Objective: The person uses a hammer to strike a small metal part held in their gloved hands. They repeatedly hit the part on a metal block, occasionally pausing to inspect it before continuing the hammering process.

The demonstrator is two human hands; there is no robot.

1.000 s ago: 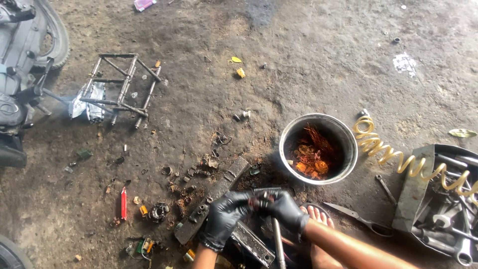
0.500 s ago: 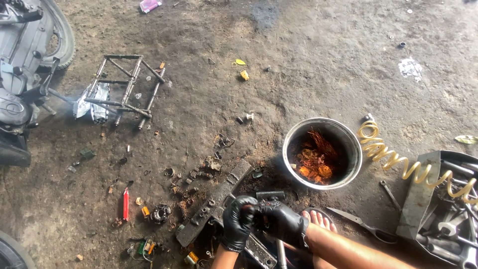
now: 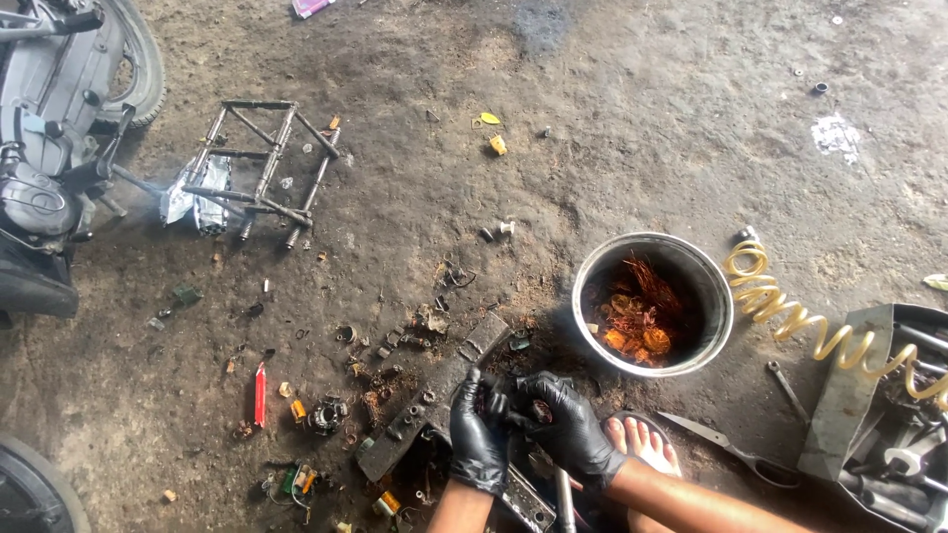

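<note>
Very little here counts as packaging. At the top edge of the floor (image 3: pixel 612 148) lies a small pink wrapper (image 3: pixel 312 7), flat and partly cut off by the frame. Further right, on bare concrete, sits a crumpled white scrap (image 3: pixel 835 134) of paper or wrapping, pale against the grey. A small yellow scrap (image 3: pixel 490 118) lies near the middle top, with a little orange-yellow piece (image 3: pixel 498 144) just below it; whether they are wrappers cannot be told. No signs or screens show.
</note>
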